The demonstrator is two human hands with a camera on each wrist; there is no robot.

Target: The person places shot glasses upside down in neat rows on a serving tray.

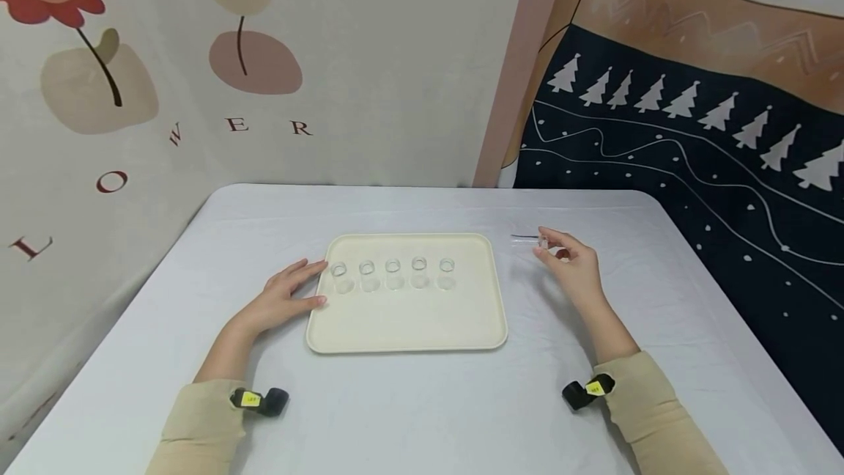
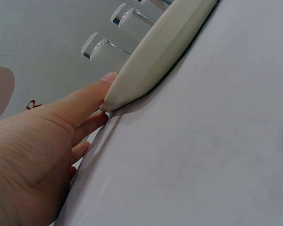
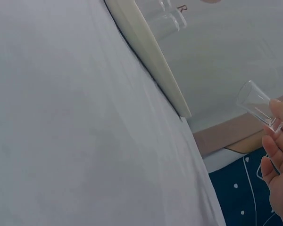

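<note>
A cream tray lies on the white table with several small clear glasses in a row on it. My left hand is at the tray's left edge, fingers extended and touching the rim. In the left wrist view, the thumb lies along the tray's side, with the other fingers partly hidden behind it. To the right of the tray, my right hand pinches a small clear glass near its base. That glass is tipped sideways, its mouth pointing left toward the tray side.
The white cloth-covered table extends around the tray on all sides. Behind it hang a pale flower-printed cloth and, at right, a dark cloth with white trees. Black wrist cameras sit at both sleeves.
</note>
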